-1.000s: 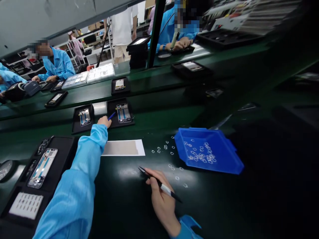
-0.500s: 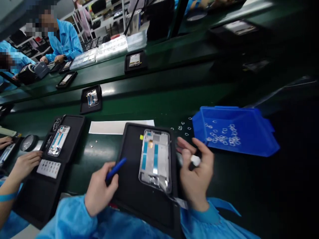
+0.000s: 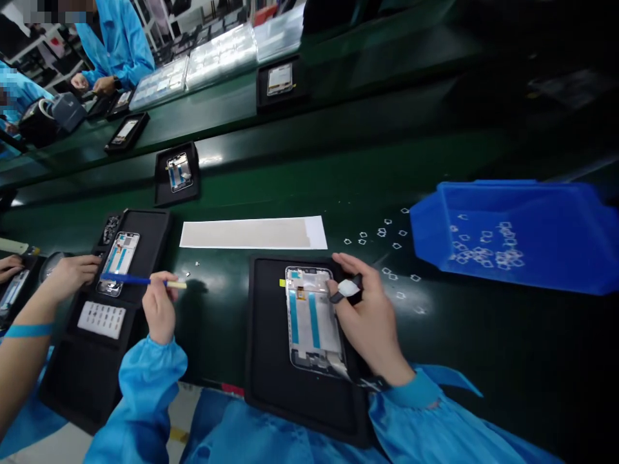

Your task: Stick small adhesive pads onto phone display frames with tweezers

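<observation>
My left hand pinches a thin blue stick with a pale yellow end, held roughly level above the green bench, left of my tray. My right hand is curled at the right side of a phone frame, thumb against the frame's upper right edge. Among its fingers is a small white-and-black object whose kind I cannot make out. The frame, with blue strips and a yellow tab, lies in a black foam tray. A dark band is at my right wrist.
A blue bin with small white outline-shaped pieces stands at right; more pieces lie beside it. A white paper strip lies behind my tray. At left, a co-worker's hand touches another phone tray. More trays and people are beyond.
My left hand has moved left from my tray with the blue stick, which now lies level. My right hand has come onto the phone frame's edge. The camera view has shifted.
</observation>
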The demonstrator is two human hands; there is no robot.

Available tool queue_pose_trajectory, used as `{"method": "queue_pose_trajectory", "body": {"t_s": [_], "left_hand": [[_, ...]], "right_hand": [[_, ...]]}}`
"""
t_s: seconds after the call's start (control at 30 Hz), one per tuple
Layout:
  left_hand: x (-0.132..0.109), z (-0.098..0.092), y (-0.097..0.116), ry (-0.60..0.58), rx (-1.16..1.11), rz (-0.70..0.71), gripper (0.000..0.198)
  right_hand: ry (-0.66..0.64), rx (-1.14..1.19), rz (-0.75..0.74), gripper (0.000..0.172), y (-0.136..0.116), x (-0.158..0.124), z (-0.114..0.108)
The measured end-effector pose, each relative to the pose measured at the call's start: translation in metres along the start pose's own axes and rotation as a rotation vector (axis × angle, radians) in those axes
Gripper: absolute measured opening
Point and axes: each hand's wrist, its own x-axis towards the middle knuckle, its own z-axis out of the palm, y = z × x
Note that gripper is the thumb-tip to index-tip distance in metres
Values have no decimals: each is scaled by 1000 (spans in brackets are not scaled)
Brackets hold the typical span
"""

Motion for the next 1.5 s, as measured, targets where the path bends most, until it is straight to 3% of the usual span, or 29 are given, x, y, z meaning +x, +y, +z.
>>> {"method": "queue_pose_trajectory", "body": {"t_s": [0.13,0.47,0.6,0.7,0.77,0.8,0.9,0.97,1.17,1.37,1.5], "left_hand": [[25,14,-16,-142,-2,-23,33],[28,24,-20,-244,116,44,19],[23,22,-10,-188,54,46,20],[7,19,12,-175,-107,9,20],[-7,19,30,-238,-188,11,17],[-14,19,39,-279,-212,32,15],[-29,23,60,-386,-248,132,11],[-35,26,68,-433,-254,197,14],[-41,34,77,-487,-288,296,19],[-48,35,79,-433,-267,205,13],[-52,37,76,-369,-308,225,16]], "right_hand": [[11,-7,-35,40,1,-2,3],[21,-35,-60,35,2,-5,8],[68,-34,-93,35,-2,-6,6],[172,0,-160,32,-22,-11,1],[80,138,-156,27,-42,-16,0],[-36,245,-123,24,-52,-17,1],[-354,544,52,22,-73,-19,9],[-449,673,146,26,-78,-18,15],[-520,795,253,23,-78,-19,16],[-535,873,345,24,-78,-21,11],[-577,962,448,27,-77,-18,13]]}}
